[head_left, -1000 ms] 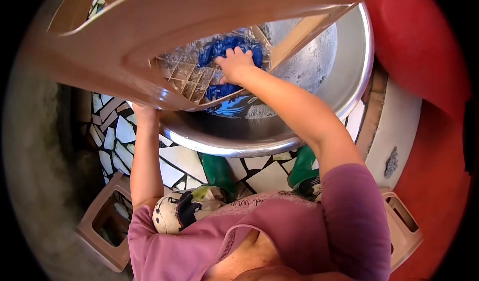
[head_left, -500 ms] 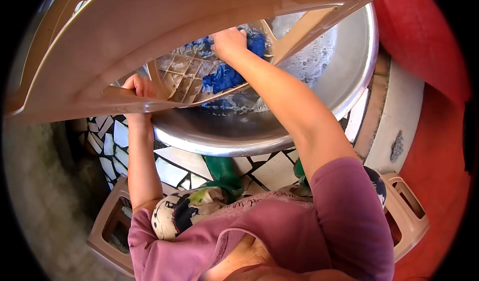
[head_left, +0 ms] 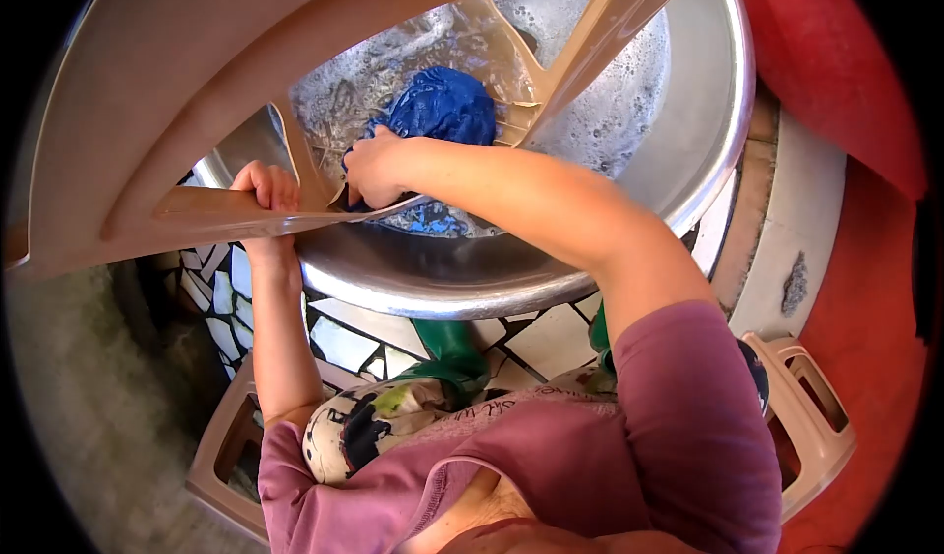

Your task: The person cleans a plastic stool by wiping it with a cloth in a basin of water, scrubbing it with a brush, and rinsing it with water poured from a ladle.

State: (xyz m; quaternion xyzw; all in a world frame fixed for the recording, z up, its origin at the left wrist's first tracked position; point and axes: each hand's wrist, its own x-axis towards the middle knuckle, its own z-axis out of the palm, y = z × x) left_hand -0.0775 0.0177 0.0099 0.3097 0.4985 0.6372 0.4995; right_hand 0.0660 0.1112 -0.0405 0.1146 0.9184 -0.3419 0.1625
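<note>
A large metal basin holds foamy water, and a brown plastic stool or chair stands tilted in it, its legs and ribbed underside partly under the suds. My left hand is wrapped over the lower edge of this plastic piece, at the basin's near left rim. Inside the frame, my right hand grips the near left end of a wet, bunched blue cloth. Its fingertips are partly hidden by the cloth. The cloth lies against the underside of the plastic, among the suds.
Below the basin is a floor of broken white tiles. Green boots stand close to the basin. Under me is a brown plastic seat. A red cloth or sheet hangs at the upper right.
My right hand has come nearer and to the left with the blue cloth, which is now bunched up. The plastic frame has tilted slightly. My left hand keeps its hold.
</note>
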